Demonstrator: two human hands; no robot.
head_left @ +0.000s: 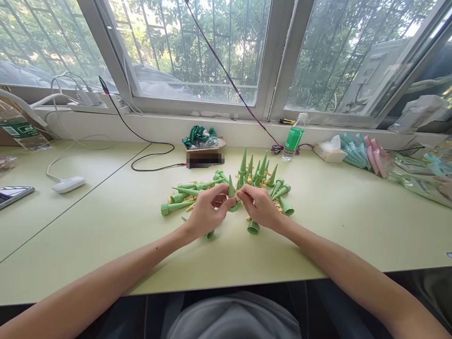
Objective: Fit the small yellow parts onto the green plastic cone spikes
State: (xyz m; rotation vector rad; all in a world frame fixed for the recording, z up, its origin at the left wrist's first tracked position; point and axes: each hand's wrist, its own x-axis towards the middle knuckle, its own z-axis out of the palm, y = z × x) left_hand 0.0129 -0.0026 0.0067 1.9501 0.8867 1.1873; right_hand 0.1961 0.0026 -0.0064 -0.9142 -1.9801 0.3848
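Note:
My left hand (207, 212) is closed round a green plastic plant-watering spike (231, 187), which stands point up between my hands. At its right side, the fingertips of my right hand (262, 207) are pinched together; what they hold is too small and covered to make out. Just behind my hands stand several upright green spikes (262, 173) with small yellow valves (250, 179) about them. More green spikes (178, 207) lie in a loose heap to the left. To the right lie others (281, 190), and one spike with its open end (253, 228) facing me sits below my right hand.
Behind the spikes are a small box (215, 143) with crumpled green wrapping and a bottle (294, 139). A tissue pack (330, 150) and bagged goods (374, 157) lie at right. A black cable (155, 165), white device (68, 184) and phone (14, 194) lie left.

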